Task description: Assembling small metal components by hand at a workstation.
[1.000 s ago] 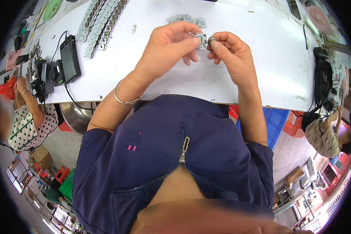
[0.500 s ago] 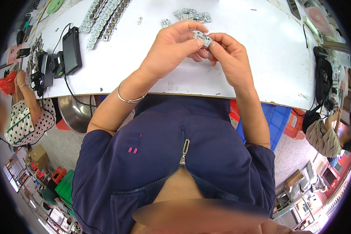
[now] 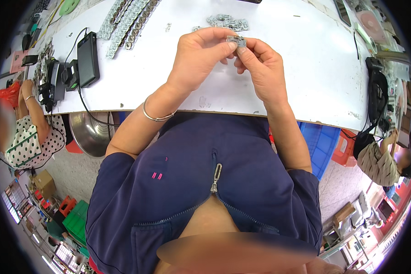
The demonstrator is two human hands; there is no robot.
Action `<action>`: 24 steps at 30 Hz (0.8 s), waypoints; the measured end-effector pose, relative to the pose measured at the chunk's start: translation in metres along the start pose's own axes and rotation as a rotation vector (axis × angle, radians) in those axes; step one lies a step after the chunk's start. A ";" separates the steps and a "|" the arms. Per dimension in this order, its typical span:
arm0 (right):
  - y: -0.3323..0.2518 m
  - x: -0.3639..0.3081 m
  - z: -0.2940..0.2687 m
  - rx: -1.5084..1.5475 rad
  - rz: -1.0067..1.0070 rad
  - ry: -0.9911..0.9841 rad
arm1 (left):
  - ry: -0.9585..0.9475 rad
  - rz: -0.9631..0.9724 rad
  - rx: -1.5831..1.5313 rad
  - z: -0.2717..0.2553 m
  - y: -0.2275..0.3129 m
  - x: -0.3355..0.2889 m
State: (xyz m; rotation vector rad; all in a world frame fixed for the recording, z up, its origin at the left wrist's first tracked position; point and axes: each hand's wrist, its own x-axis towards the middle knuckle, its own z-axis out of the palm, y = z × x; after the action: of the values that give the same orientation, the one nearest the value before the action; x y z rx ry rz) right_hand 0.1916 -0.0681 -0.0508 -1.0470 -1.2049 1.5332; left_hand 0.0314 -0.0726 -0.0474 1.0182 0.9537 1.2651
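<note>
Over the white table [image 3: 306, 82], both my hands pinch one small flat grey piece [image 3: 237, 41] with dark markings, rather like a little circuit board. My left hand [image 3: 194, 57] grips its left side between thumb and fingers. On its right edge are the thumb and fingertips of my right hand [image 3: 264, 66]. Just beyond my fingers lies a pile of similar grey pieces [image 3: 228, 22]. Part of another one sits by the left hand's knuckles. The fingers hide some of the held piece.
Long strips of joined pieces [image 3: 131, 29], some with round dark parts, lie at the far left. Nearer is a black power bank [image 3: 87, 59] with a cable. A metal basin [image 3: 90, 132] and a blue crate [image 3: 317, 146] stand below the table edge. People work at both sides.
Both hands, with the grey piece between them, have shifted slightly left and up. The piece has turned to lie more level. The view has also shifted a little.
</note>
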 end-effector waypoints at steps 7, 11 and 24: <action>-0.009 0.001 -0.001 -0.100 -0.046 0.046 | -0.014 0.016 0.356 -0.002 0.011 0.002; -0.009 0.002 -0.004 -0.119 -0.099 0.083 | -0.084 -0.077 0.400 -0.005 0.013 0.002; -0.008 0.007 -0.003 -0.143 -0.061 0.152 | -0.055 -0.074 0.365 -0.005 -0.001 0.004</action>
State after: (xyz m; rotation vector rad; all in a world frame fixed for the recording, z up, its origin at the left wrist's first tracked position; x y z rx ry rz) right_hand 0.1941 -0.0592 -0.0442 -1.1874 -1.2426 1.3119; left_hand 0.0274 -0.0682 -0.0493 1.2803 1.1953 1.0163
